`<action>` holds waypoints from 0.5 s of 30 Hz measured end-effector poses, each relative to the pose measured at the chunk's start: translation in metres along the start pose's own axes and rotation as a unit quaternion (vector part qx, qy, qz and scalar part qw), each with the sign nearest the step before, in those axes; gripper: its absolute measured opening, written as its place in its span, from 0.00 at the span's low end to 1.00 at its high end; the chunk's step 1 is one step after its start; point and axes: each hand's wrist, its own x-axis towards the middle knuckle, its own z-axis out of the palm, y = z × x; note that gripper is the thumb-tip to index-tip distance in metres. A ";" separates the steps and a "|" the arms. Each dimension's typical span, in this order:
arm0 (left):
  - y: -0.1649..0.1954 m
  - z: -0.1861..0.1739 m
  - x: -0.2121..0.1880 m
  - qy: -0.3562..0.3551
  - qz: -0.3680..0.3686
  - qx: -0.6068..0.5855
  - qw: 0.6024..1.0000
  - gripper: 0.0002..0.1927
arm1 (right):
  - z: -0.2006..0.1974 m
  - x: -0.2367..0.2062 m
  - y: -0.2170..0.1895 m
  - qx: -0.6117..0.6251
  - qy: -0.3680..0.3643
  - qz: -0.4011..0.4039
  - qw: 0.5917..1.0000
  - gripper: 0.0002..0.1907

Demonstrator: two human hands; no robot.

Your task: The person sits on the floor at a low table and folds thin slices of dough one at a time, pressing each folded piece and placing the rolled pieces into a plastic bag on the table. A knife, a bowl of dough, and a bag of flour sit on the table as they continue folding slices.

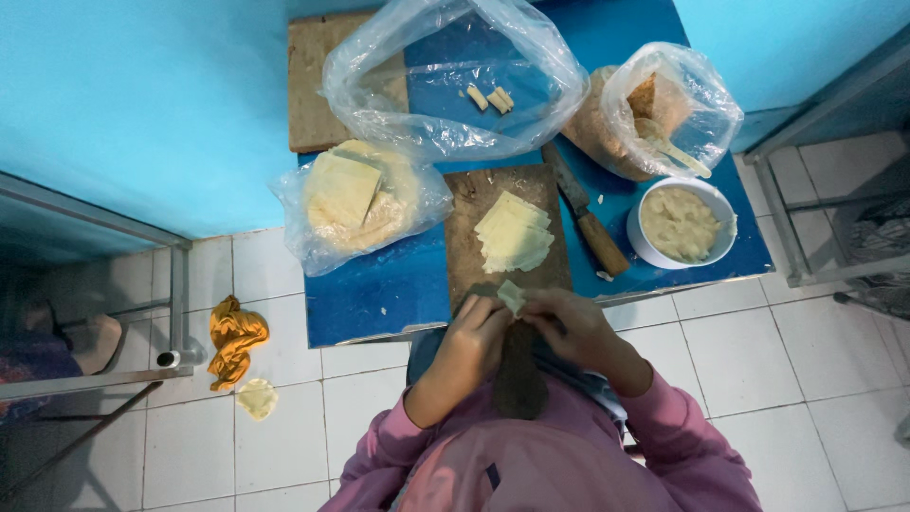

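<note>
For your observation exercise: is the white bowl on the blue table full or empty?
Nearly full: the white bowl holds a pale, lumpy filling close to its rim.

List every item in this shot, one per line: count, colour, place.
small folded dough wrapper: one, pale yellow, pinched between both hands
stack of square dough sheets: one, pale yellow, on the wooden cutting board
low blue table: one, against the turquoise wall
white round bowl of filling: one, beige contents, table's right edge
wooden-handled knife: one, between board and bowl
clear plastic bag with wrappers: one, table's left side
large clear plastic bag: one, a few small pale pieces inside, table's back
clear bag of brown crumbs: one, back right
orange cloth: one, on the white tiled floor, left
left hand: pink sleeve, on the wrapper
right hand: pink sleeve, on the wrapper
</note>
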 end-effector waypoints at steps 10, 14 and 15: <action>-0.011 0.009 0.010 -0.001 -0.132 -0.030 0.991 0.06 | 0.003 0.020 -0.006 0.030 0.014 0.122 0.992 0.23; -0.009 0.011 0.012 0.032 -0.075 0.010 0.997 0.07 | 0.000 0.018 -0.006 -0.046 -0.013 -0.024 0.999 0.24; -0.007 0.008 0.011 0.037 -0.068 0.000 0.997 0.08 | -0.002 0.017 -0.007 -0.041 -0.022 -0.024 0.999 0.24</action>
